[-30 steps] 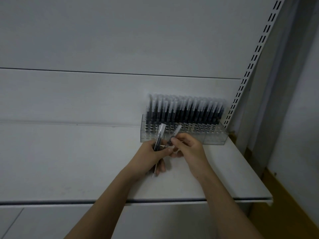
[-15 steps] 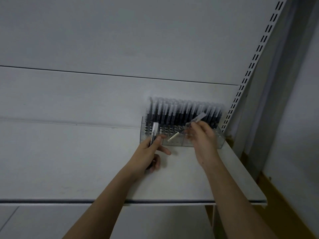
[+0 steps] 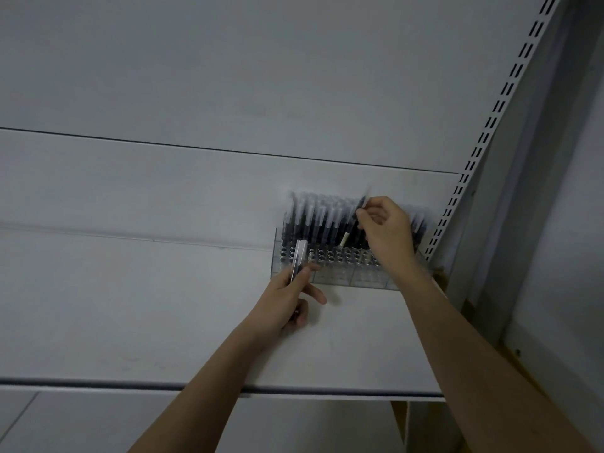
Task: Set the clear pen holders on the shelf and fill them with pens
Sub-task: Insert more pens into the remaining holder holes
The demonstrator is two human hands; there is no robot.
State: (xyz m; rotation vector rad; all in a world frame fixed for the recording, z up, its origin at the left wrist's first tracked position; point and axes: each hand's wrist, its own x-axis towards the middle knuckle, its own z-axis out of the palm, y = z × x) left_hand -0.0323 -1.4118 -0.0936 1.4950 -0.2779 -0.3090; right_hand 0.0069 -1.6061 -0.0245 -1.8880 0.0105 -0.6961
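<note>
While both grips pinch pens [image 3: 300, 259], the holder [image 3: 330, 266] sits on a white shelf [image 3: 130, 305].

A pale grey shelf [image 3: 163, 305] is carrying everything here, reaching from the left edge of the view to the slotted upright [image 3: 490, 125] at the right, with its front lip running along the bottom. A clear pen holder [image 3: 340, 276] is standing directly on the shelf, at the back right, close against the rear panel and just beside the upright. Dark pens [image 3: 313, 220] are standing upright in its rear rows, while the front rows of holes are showing open.
</note>
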